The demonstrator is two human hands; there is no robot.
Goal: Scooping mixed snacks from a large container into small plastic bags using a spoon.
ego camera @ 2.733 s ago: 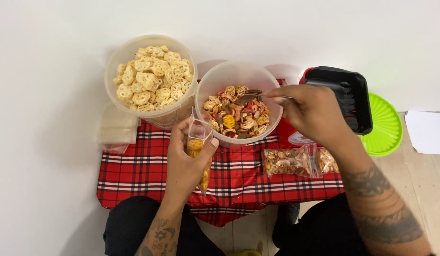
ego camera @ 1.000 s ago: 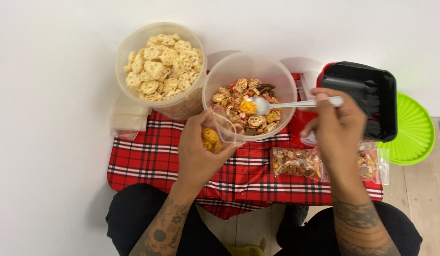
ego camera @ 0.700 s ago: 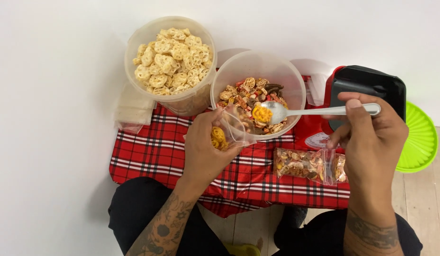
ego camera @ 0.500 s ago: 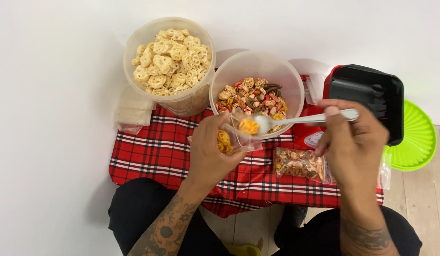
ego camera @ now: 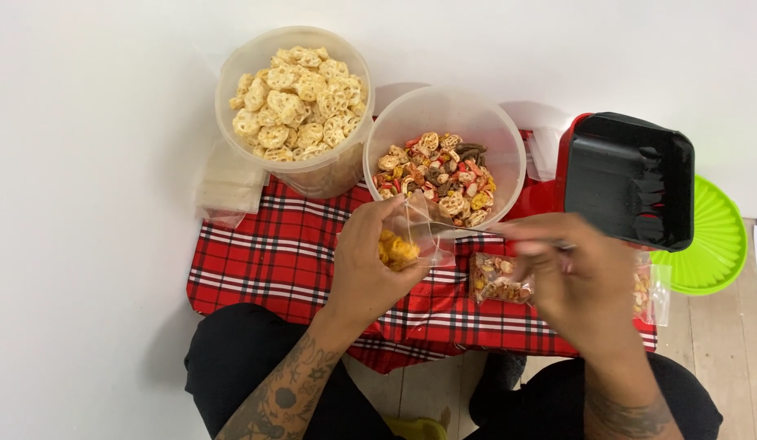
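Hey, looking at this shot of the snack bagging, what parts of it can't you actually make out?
Head view only:
- Right hand: motion-blurred, so its grip on the spoon is unclear.
- Spoon bowl: hidden behind the small clear bag in the left hand; its load is unreadable.
- Filled bag contents: too small to sort.
- Green lid: partly covered by the black tray.

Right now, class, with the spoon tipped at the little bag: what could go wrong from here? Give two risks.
1. The small clear bag is held open by the left hand alone, so snacks sliding off the spoon may miss and land on the red plaid cloth.
2. The right hand is blurred with motion; it might knock the mixed-snack tub.
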